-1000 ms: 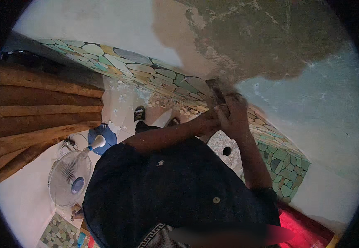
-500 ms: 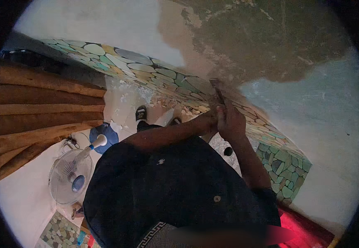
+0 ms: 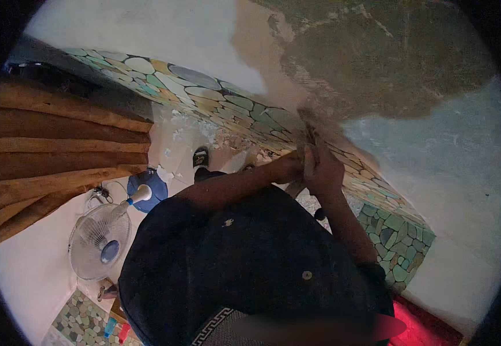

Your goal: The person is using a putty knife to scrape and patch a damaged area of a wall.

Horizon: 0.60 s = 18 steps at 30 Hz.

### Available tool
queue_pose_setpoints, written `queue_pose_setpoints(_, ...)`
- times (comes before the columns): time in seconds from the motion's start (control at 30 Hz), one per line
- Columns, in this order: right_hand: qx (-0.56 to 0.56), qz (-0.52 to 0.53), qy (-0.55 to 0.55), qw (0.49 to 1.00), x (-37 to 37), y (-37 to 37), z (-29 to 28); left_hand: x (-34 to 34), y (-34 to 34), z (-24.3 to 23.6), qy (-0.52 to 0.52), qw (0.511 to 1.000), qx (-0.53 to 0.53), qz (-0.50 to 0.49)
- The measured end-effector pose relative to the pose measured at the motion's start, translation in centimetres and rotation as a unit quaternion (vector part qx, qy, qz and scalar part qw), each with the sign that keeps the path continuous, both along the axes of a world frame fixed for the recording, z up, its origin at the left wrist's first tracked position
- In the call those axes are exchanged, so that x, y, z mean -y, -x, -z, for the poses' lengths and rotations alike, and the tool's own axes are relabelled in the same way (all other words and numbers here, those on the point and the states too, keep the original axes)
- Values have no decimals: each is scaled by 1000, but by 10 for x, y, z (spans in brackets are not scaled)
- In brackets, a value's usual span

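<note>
My right hand (image 3: 326, 172) is closed around a thin dark tool (image 3: 309, 131) that looks like a scraper. Its end reaches up to the wall, near the lower edge of a bare patch (image 3: 371, 63). My left hand (image 3: 290, 166) is closed right beside the right one, at the lower part of the tool. Dim light and the overlap of the hands hide its fingers' exact hold. Just below the tool's end, a band of mosaic stone tiles (image 3: 244, 104) crosses the wall.
A white fan (image 3: 99, 242) on a blue base (image 3: 149, 190) stands at the left, below a brown curtain (image 3: 66, 138). Pale flakes (image 3: 175, 122) litter the floor by my shoe (image 3: 201, 157). Something red (image 3: 426, 323) lies at the lower right.
The view has shifted slightly, so the wall appears a little further right. Both hands stay together on the tool, whose end sits slightly lower and further right in the picture.
</note>
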State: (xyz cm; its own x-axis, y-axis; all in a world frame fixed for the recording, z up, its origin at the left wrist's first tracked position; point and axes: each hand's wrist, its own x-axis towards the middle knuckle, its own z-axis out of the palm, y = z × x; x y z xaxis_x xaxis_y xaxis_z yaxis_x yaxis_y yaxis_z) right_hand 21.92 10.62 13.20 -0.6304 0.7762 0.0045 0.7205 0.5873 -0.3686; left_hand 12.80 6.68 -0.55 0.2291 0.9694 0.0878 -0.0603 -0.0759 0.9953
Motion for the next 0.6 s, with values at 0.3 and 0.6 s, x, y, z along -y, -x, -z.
queue_pose_setpoints(0.3, -20, -21, -34, 999, -2, 5, 4, 5, 6, -14, -55, 979, 194, -15)
queue_pose_setpoints(0.6, -36, 26, 21, 999, 2, 16, -6, 4, 10, 24, -189, 973, -114, -71)
